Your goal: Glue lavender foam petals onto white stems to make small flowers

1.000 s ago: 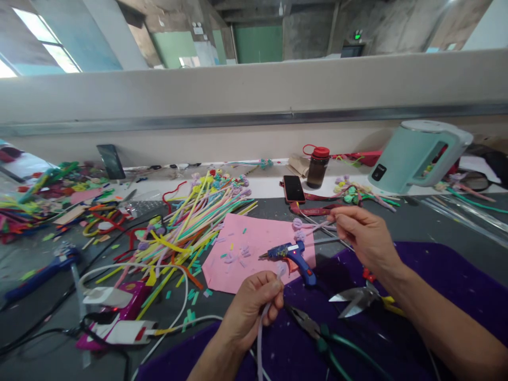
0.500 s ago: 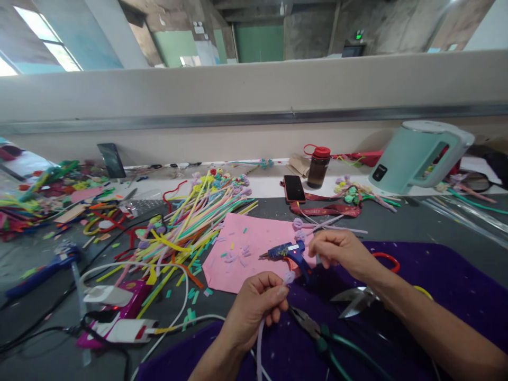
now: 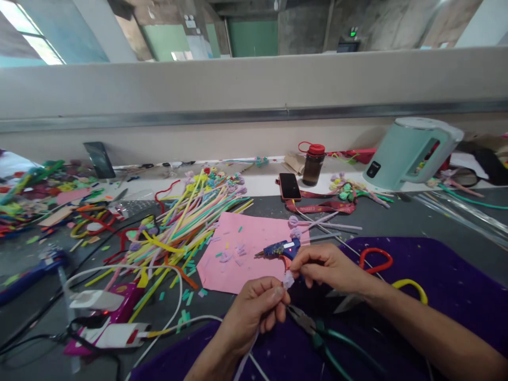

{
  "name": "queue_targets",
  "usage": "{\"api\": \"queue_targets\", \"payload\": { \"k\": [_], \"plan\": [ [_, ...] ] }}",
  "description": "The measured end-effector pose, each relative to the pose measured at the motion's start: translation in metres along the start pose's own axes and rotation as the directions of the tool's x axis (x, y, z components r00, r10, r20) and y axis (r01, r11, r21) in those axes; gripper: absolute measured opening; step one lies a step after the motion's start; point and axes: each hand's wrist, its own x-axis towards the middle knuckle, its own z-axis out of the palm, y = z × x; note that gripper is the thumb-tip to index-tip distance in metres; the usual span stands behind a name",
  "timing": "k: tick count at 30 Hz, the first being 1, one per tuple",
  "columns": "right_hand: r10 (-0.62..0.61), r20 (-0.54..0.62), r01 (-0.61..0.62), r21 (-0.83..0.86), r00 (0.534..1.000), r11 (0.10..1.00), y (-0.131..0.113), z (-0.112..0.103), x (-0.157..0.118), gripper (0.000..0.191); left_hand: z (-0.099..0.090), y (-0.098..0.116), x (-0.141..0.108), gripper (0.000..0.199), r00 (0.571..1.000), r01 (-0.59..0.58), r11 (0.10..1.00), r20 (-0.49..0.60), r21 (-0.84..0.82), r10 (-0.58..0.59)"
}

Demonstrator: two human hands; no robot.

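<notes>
My left hand (image 3: 260,304) pinches a lilac pipe-cleaner flower (image 3: 288,279) just below its small head, and the pale stem trails down beneath the palm. Right at the flower's upper edge is my right hand (image 3: 323,267), thumb and forefinger pressed together; whatever lies between them is too small to make out. Behind the fingers a blue glue gun (image 3: 278,248) rests on a pink sheet (image 3: 246,227), its handle partly hidden by the right hand. Green-handled pliers (image 3: 305,321) lie below the hands. Scissors with red and yellow handles (image 3: 410,286) are partly covered by the right forearm.
Lilac flowers on stems (image 3: 296,222) lie at the sheet's far edge. A pile of coloured pipe cleaners (image 3: 194,217) spreads to the left, near a power strip (image 3: 123,301) with white cables. A phone (image 3: 289,186), a bottle (image 3: 313,166) and a kettle (image 3: 413,153) stand behind.
My right hand has moved from beside the glue gun's handle down and left to the flower. The left hand keeps its hold on the flower. The view has shifted slightly.
</notes>
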Motion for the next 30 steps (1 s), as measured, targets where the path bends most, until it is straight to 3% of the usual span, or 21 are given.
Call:
{"api": "queue_targets", "payload": {
  "k": [10, 15, 30],
  "plan": [
    [-0.045, -0.179, 0.057, 0.060, 0.983, 0.997, 0.009, 0.020, -0.003, 0.014, -0.002, -0.001, 0.002, 0.024, 0.999, -0.022, 0.992, 0.037, -0.121, 0.027],
    [-0.078, -0.226, 0.095, 0.066, 0.971, 0.993, 0.011, 0.025, -0.005, 0.009, 0.000, -0.002, 0.003, 0.025, 1.000, -0.011, 0.990, -0.003, -0.140, 0.011],
    [-0.196, -0.270, 0.168, -0.121, 0.943, 0.978, 0.020, 0.027, -0.004, 0.015, -0.001, 0.000, 0.004, 0.022, 0.999, 0.032, 0.981, 0.029, -0.192, -0.027]
  ]
}}
